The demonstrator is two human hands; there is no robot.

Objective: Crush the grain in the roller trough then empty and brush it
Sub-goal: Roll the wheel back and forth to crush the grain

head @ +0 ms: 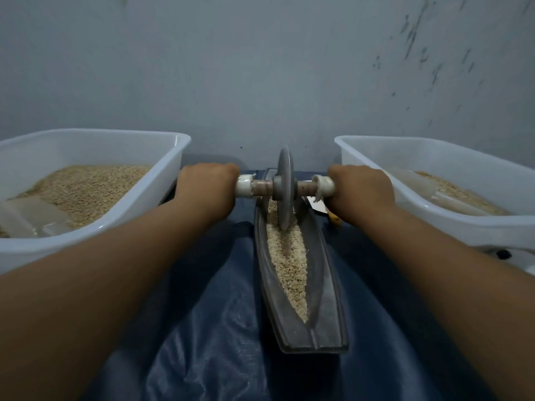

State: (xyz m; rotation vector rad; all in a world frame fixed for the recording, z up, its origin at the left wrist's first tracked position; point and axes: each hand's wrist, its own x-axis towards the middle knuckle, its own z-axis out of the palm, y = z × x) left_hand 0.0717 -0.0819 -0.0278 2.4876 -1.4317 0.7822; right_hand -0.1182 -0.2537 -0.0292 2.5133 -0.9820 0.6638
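Observation:
A long dark metal trough (327, 287) runs away from me down the middle, lying on a blue sheet. Pale grain (286, 264) fills its groove. A grey metal roller disc (284, 186) stands upright in the far part of the trough, its lower edge in the grain. An axle with white-wrapped handles passes through the disc. My left hand (205, 188) grips the left handle and my right hand (360, 191) grips the right handle, both arms stretched forward.
A white plastic tub (95, 137) holding grain and a clear scoop stands at the left. Another white tub (428, 146) with grain and a scoop stands at the right. A grey wall rises close behind. The blue sheet (220, 328) covers the floor.

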